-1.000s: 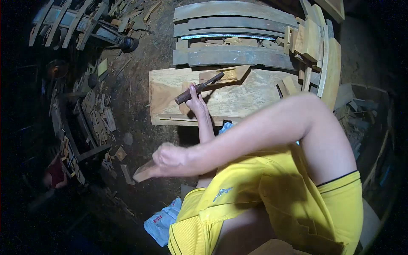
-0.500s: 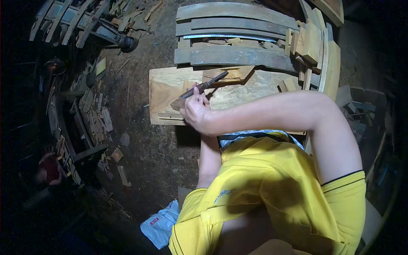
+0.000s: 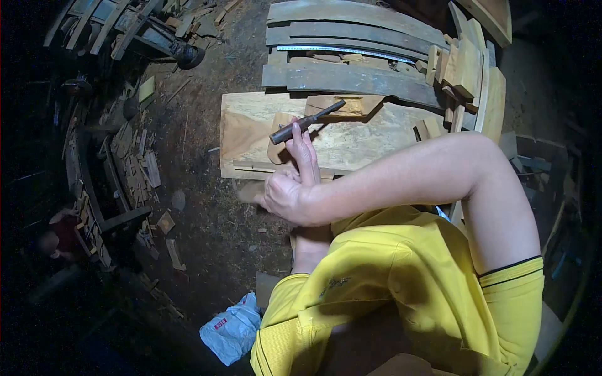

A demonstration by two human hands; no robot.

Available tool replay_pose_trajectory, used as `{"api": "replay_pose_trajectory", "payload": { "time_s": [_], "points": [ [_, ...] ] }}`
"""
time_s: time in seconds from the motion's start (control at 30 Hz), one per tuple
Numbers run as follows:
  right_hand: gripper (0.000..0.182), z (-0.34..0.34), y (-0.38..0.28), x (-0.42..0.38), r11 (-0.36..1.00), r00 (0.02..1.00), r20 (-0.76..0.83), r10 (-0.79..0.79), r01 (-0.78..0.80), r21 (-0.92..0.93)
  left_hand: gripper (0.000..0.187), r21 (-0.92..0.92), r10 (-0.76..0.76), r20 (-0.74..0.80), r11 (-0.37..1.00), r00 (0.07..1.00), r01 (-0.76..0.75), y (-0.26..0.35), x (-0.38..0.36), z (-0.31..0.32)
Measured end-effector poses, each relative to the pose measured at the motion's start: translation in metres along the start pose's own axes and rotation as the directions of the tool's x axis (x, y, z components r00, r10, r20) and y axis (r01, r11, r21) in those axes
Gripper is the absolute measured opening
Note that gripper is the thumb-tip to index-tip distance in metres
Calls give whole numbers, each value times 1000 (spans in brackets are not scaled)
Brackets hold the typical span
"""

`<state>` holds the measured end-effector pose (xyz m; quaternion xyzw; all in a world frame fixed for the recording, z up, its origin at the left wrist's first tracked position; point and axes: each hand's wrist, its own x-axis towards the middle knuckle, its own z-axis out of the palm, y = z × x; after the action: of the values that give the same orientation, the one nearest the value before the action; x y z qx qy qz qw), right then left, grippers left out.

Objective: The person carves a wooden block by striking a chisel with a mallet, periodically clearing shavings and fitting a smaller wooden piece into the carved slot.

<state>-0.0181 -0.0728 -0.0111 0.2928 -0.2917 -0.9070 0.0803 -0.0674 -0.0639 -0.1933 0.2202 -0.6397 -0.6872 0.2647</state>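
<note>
Long dark round-handled chisel [image 3: 308, 121] is seemingly needing steadiness for taps, left hand [image 3: 302, 148] curling round it, right hand [image 3: 282, 195] clutching a blurry brown block [image 3: 251, 194].

The chisel [image 3: 308, 121] looks matt metal and wood; the block [image 3: 354, 108], rough-cut wood; the counter [image 3: 243, 133], matt wood; the shirt [image 3: 370, 254], matt cloth.

Forearms [image 3: 382, 185] cross, right hand [image 3: 284, 195] clenched, left hand [image 3: 302, 149] curled.
</note>
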Motion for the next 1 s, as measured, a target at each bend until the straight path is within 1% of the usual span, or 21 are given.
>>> {"api": "replay_pose_trajectory", "payload": {
  "time_s": [0.07, 0.1, 0.13, 0.17, 0.2, 0.23, 0.3, 0.37, 0.4, 0.43, 0.5, 0.53, 0.57, 0.63, 0.7, 0.73, 0.77, 0.8, 0.87, 0.93, 1.0],
  "points": [
    [6, -13, -31, 44, 961, 984, 31, 175, -178, 212, 35, -394, -319, 276, 823, 907, 409, 105, -4, 15],
    [9, -13, -38, 53, 911, 963, 59, 262, -267, 314, 35, -394, -317, 272, 825, 908, 406, 104, -4, 15],
    [41, 8, -35, 41, 446, 913, 114, 390, -296, 844, 35, -426, -333, 278, 798, 901, 427, 95, -4, 14],
    [35, 48, -20, 16, 95, 898, 69, 436, -122, 988, 34, -459, -349, 285, 768, 893, 447, 86, -4, 13],
    [28, 90, -6, -12, -255, 872, 38, 488, 101, 962, 34, -494, -369, 292, 732, 882, 469, 73, -4, 11],
    [28, 114, -11, -29, -257, 874, 35, 484, 103, 961, 34, -522, -394, 304, 693, 868, 497, 56, -3, 9],
    [45, 160, -30, -57, -674, 743, 14, 670, 600, 431, 34, -574, -421, 347, 611, 838, 545, 31, 1, 7],
    [49, 194, -41, -95, -897, 929, -134, 344, 367, 245, 32, -665, -323, 539, 403, 778, 628, 8, 9, -1],
    [51, 191, -69, -106, -938, 953, 13, 304, 297, 178, 31, -683, -189, 670, 225, 718, 695, 1, 15, -7],
    [53, 188, -99, -117, -968, 957, 155, 245, 232, 96, 31, -544, -390, 253, 699, 885, 464, 56, 10, 17],
    [55, 220, -122, -156, -954, 953, 90, -288, -277, -112, 24, -412, -389, 200, 799, 899, 437, 103, 10, 31],
    [53, 210, -156, -175, -935, 900, 348, -260, -145, -323, 24, -309, -387, 191, 849, 902, 430, 121, 12, 39],
    [51, 205, -192, -190, -951, 823, 511, -248, -108, -288, 24, -294, -386, 204, 852, 900, 432, 134, 14, 47],
    [49, 197, -257, -223, -971, 638, 732, -239, -144, -192, 20, -19, -159, 366, 984, 917, 178, 156, 17, 67],
    [48, 194, -287, -252, -966, 547, 801, -244, -210, -151, 29, 2, -85, 528, 995, 845, 99, 171, 12, 91],
    [47, 195, -291, -264, -932, 494, 791, -361, -172, -318, 30, 7, -94, 596, 994, 798, 112, 174, 6, 104],
    [46, 195, -293, -271, -872, 445, 760, -475, -121, -474, 28, 25, 1, 637, 999, 771, -22, 170, -3, 119],
    [46, 194, -293, -273, -869, 440, 760, -479, -116, -480, 26, 35, 91, 678, 987, 729, -156, 164, -12, 136],
    [47, 191, -293, -278, -819, 419, 720, -553, -115, -562, 32, -26, 283, 829, 881, 483, -472, 153, -24, 163],
    [47, 185, -295, -275, -826, 424, 721, -548, -142, -545, 37, -133, 328, 883, 861, 336, -491, 159, -46, 188],
    [47, 181, -286, -268, -761, 475, 652, -591, -62, -645, 39, -115, 334, 897, 810, 290, -575, 148, -64, 201]
  ]
}}
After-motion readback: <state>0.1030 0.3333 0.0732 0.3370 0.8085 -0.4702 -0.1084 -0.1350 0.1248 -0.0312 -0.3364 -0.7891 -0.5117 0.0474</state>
